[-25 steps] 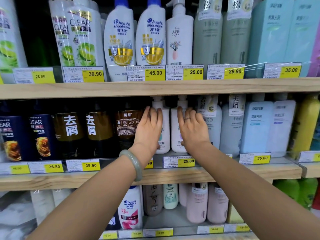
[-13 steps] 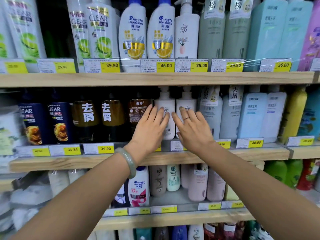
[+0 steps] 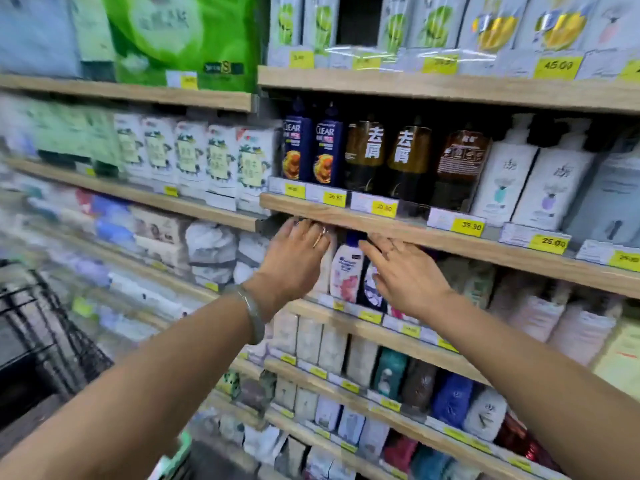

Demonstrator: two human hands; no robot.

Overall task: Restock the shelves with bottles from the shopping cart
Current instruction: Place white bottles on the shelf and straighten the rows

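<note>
Both my hands hang in front of the shelves with straight fingers and hold nothing. My left hand (image 3: 294,256), with a pale bangle on the wrist, is just below the wooden shelf edge (image 3: 398,230). My right hand (image 3: 405,271) is beside it, in front of a white and pink shampoo bottle (image 3: 346,271). Two white pump bottles (image 3: 533,178) stand on the shelf above, to the right of brown bottles (image 3: 384,157) and dark blue bottles (image 3: 311,150). The black wire shopping cart (image 3: 41,341) shows at the lower left. The picture is blurred.
Tissue packs (image 3: 194,157) fill the shelves on the left, with a green pack (image 3: 183,32) at the top. Yellow price tags (image 3: 554,67) line the shelf fronts. Lower shelves hold several more bottles (image 3: 450,396).
The view has swung left and down. Both hands have come away from the white pump bottles and now sit lower, in front of the shelf below. The cart has come into view.
</note>
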